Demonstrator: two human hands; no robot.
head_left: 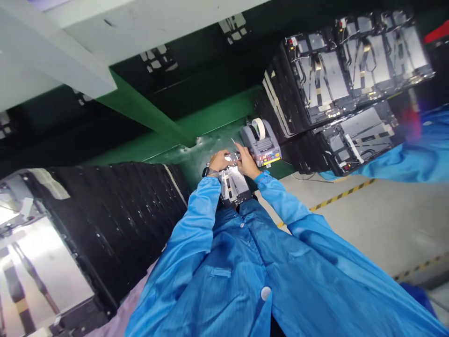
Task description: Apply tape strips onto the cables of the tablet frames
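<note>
In front of my body lies a flat electronic panel unit (235,181) with a silver back, dark tape strips and a black frame. My left hand (218,161) is closed over its upper left edge, fingers bent onto the top part. At the upper right corner, my right hand (247,162) is closed in a pinch, its fingertips close to the panel. A thin pale stick-like piece (233,141) pokes out above the right fingers; its kind is too small to make out. Just beyond that hand stands a grey tape dispenser (260,140) with a white tape roll and a lit display.
Stacked black panel units (105,220) fill the left side. More stacks (322,79) stand at the right, beside a co-worker's blue sleeve (403,161). A white beam (147,28) and a green shelf post (150,110) are ahead. Yellow-black tape (342,194) marks the floor.
</note>
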